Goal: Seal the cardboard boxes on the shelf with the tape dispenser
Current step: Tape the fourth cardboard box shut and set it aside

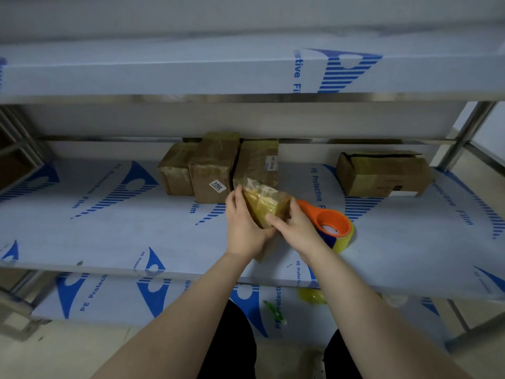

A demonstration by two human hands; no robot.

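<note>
L hand and R hand are both gripping the small taped box, holding it tilted over the mid shelf. Fingers are hiding the box's lower part. Tape dispenser is lying on the shelf beside the R hand, the wrist partly covering it.

A thin green-and-white object lies on the film-covered lower shelf, near a blurred yellow lump further back.

Tape-wrapped box tilted at shelf front; orange tape dispenser just right.
</note>
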